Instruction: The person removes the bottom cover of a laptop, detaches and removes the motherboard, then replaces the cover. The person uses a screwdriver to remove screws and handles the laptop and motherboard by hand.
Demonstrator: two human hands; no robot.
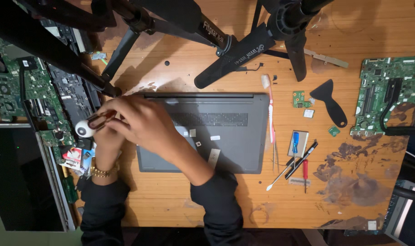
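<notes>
Scuffed, stained wooden table (180, 200) under warm light, dark surroundings.

Warm light shines from above on the wooden table (244, 200), bright in the middle. The corners go dark. The black tripod legs (244, 50) make big soft shadows. The picture is mostly sharp. The dark sleeves (221, 209) at the bottom show little detail.

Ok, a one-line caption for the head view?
Both hands grip a red-handled screwdriver at the corner of an overturned grey laptop on a wooden workbench.
</notes>
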